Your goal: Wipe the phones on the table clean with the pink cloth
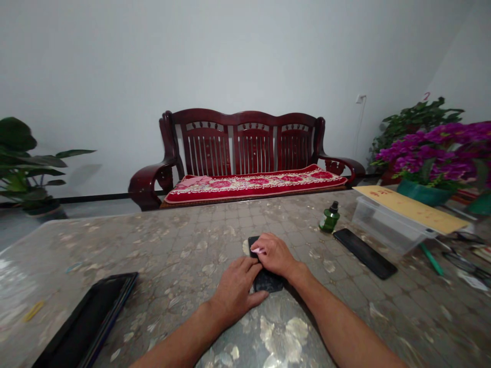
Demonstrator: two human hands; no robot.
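A dark smartphone (268, 282) lies flat on the table in front of me, partly covered by both hands. My left hand (236, 286) holds it at its left side, with the thumb at the near end and the fingers along the edge. Over the far half of the screen, my right hand (275, 253) is closed on a small pink cloth (259, 250); most of the cloth is hidden by the fingers. Both hands touch near the phone's middle. To the right lie a second black phone (364, 253) and a small green bottle (329, 220) with a black cap.
A patterned cover lies over the table (184, 245). At left are a black case (88, 317) and a yellow item (34, 311). At right stand a clear plastic box (387, 225), a green pen (431, 259) and purple flowers (441, 148). Behind is a wooden bench (253, 138).
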